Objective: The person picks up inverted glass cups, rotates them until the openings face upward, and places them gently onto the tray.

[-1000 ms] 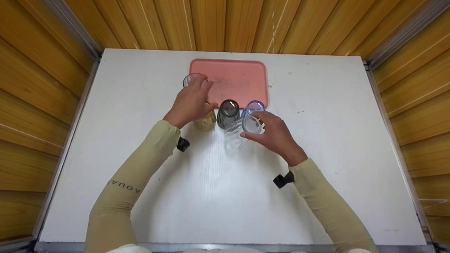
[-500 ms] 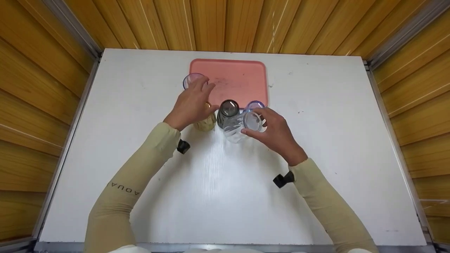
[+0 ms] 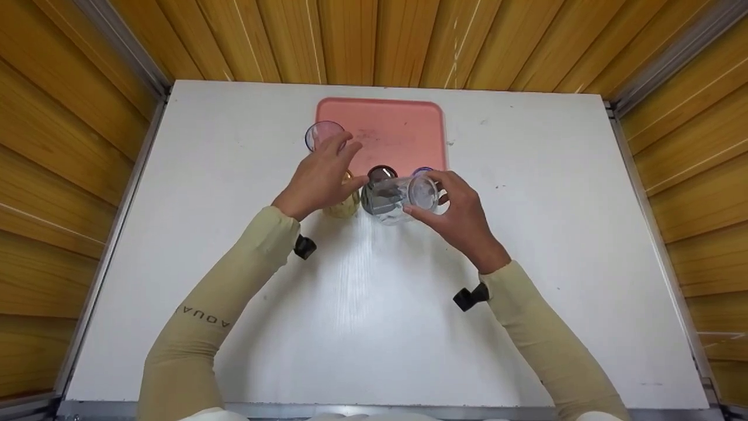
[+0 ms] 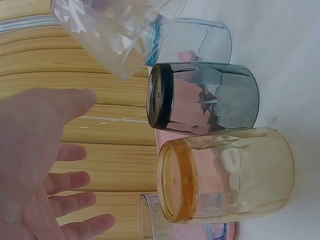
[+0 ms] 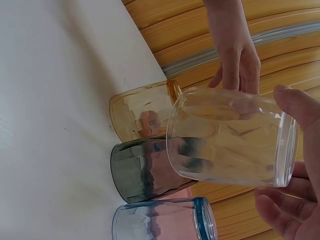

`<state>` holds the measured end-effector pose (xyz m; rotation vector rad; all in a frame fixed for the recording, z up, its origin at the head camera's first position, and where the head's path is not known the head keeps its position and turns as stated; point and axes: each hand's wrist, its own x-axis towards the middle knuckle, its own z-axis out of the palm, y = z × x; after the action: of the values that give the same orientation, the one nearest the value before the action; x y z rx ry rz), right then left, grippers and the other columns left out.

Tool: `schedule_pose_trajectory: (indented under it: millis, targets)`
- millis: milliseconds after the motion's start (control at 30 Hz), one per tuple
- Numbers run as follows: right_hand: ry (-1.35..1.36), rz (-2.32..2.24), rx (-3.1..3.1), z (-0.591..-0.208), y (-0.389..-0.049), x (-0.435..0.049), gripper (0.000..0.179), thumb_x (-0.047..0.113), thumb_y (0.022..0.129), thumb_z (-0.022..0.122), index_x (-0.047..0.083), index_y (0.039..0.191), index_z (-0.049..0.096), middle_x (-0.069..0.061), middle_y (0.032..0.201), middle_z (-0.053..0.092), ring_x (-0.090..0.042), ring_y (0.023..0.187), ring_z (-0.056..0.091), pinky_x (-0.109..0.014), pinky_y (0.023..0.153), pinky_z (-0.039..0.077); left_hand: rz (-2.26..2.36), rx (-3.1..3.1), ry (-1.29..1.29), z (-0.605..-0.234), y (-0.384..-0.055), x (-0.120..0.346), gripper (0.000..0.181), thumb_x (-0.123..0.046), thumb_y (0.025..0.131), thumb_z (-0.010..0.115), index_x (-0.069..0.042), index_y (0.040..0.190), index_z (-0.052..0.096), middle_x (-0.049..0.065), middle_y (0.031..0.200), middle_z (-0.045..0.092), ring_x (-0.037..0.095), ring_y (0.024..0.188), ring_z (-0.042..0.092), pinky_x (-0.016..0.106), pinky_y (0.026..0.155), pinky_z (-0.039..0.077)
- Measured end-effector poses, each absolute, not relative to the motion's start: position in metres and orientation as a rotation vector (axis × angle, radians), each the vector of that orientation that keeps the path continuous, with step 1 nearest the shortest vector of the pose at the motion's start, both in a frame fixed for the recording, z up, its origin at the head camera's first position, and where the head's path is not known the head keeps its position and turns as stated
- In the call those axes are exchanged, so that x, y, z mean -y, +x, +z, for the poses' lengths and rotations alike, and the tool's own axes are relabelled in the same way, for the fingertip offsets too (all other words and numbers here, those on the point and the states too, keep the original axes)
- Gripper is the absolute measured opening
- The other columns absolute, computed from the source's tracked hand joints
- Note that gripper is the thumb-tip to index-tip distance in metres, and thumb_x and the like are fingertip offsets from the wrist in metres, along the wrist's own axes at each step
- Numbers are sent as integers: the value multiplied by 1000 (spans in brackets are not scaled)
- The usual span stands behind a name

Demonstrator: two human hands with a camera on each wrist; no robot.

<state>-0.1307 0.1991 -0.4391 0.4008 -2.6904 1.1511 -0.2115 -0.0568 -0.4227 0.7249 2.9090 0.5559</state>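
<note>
My right hand (image 3: 461, 216) grips a clear drinking glass (image 3: 392, 202) by its thick base, fingers and thumb round it. In the right wrist view this clear glass (image 5: 225, 135) hangs tilted, mouth away from the palm, above the other glasses. My left hand (image 3: 321, 175) hovers with spread fingers over a yellow glass (image 4: 240, 175) and holds nothing. Beside the yellow one, a grey glass (image 4: 215, 97) and a blue glass (image 4: 200, 40) stand in a row, bases up. From the head, the clear glass partly covers the grey and blue ones.
A pink tray (image 3: 403, 128) lies behind the row on the white table (image 3: 362, 327). At its left side stands a purple-tinted glass (image 3: 321, 133) with a blue rim, mouth up, partly behind my left fingers. Wooden panels (image 3: 403, 41) wall the table.
My right hand has raised the clear glass and tilted it further, its mouth swinging away from me, over the grey glass. The left hand has shifted slightly right, fingers spread.
</note>
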Motion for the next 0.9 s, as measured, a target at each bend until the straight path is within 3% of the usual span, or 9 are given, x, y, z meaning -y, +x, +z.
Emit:
schedule_pose_trajectory:
  millis: [267,633,900]
  targets:
    - [389,1152,2645,-440,-132,-199,61,40,79,78,11,128,55,-1,114,60,-13,98,56,-29,74,53,588,-2866,732,-425,-210,56,62,-52,94,53,-25,147,36,5,156,29,25,144,30,50,113,36]
    - [370,1156,2621,-441,-133,-197,62,42,80,76,10,129,54,-2,116,60,-12,100,57,-29,76,54,673,-2777,776,-427,-206,58,68,-64,92,45,-30,149,32,0,159,25,25,145,31,53,114,34]
    - [372,1181,2593,-441,-135,-196,62,42,80,76,11,129,54,-2,116,59,-14,101,57,-31,77,54,718,-2704,865,-427,-207,58,80,-71,84,51,-32,150,30,-3,159,24,24,145,30,54,115,32]
